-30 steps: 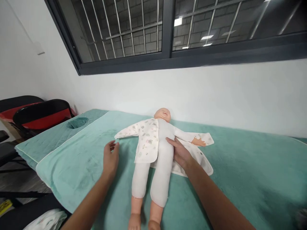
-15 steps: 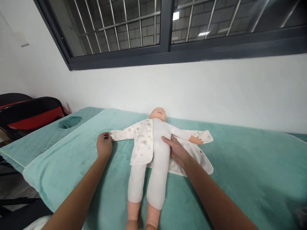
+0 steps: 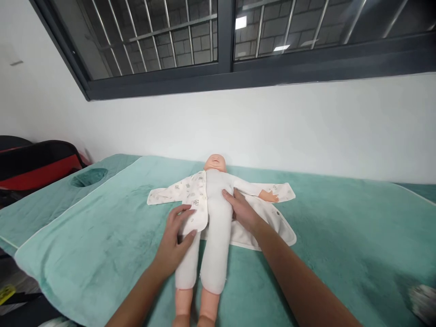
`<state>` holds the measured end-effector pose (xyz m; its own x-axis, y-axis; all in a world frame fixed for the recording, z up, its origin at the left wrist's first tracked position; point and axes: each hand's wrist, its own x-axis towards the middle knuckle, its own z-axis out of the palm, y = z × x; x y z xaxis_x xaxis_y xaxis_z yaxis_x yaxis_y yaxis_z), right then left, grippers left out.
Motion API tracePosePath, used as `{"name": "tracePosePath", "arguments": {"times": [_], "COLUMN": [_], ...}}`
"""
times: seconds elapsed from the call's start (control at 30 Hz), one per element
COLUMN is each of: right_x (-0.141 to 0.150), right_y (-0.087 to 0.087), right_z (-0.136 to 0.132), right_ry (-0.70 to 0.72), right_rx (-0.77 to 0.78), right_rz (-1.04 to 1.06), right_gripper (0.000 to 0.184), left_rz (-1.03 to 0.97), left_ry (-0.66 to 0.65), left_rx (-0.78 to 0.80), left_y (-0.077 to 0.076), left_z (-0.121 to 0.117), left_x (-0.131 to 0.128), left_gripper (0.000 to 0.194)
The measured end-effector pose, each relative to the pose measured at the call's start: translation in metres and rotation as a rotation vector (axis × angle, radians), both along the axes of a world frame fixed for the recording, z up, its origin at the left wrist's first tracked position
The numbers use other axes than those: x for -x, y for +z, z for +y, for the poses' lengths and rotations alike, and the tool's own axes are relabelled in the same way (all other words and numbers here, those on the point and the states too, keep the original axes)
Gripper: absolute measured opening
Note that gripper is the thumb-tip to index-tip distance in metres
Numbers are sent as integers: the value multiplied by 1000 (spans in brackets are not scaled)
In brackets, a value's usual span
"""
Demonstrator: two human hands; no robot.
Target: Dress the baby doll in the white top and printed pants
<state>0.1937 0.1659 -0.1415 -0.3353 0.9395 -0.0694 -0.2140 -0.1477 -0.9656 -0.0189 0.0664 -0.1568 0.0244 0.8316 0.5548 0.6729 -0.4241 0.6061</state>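
Observation:
A baby doll [image 3: 215,227] lies on its back, head toward the wall, with a white cloth body and bare plastic feet. A white printed baby shirt [image 3: 194,188] covers its chest on the left side; the left sleeve stretches outward with no doll hand showing. On the right the shirt's other half [image 3: 269,218] lies spread under the doll, its plastic hand resting on that sleeve. My left hand [image 3: 175,243] rests at the shirt's lower left edge, fingers and thumb apart. My right hand [image 3: 243,210] grips the doll's side, thumb on its belly; the other fingertips are hidden.
A teal cloth [image 3: 340,236] covers the bed, which has a round hole [image 3: 89,177] at the left. Behind it stand a white wall [image 3: 272,131] and a barred window. Black and red chairs [image 3: 37,168] are at the far left. A greyish object [image 3: 422,302] sits at the lower right edge.
My left hand has left the end of the left sleeve and come right and nearer, onto the shirt's lower edge. My right hand stays at the doll's side. The view has shifted slightly.

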Motion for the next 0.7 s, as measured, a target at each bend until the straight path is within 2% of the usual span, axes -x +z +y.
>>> {"name": "tracePosePath", "arguments": {"times": [0.13, 0.27, 0.33, 0.4, 0.5, 0.63, 0.7], "right_x": [1, 1, 1, 1, 1, -1, -4], "right_y": [-1, -2, -2, -2, -3, -4, -5], "right_z": [0, 0, 0, 0, -2, -1, 1], "right_ry": [-2, 5, 4, 5, 2, -24, -46], "right_rx": [11, 4, -6, -16, -42, -81, -99], "right_rz": [36, 54, 64, 65, 47, -4, -55], "right_gripper": [52, 47, 47, 49, 49, 46, 44], "left_rz": [108, 246, 214, 87, -111, -75, -67], "left_ry": [152, 171, 177, 180, 100, -120, -103], "left_rx": [-30, -69, -48, -10, 87, 256, 261], "left_y": [-3, 5, 14, 24, 35, 43, 49], "left_z": [-10, -7, -6, -8, -14, -20, -16], "left_x": [-18, -26, -31, -39, -53, -65, -67], "left_gripper": [32, 14, 14, 15, 14, 14, 15]}}
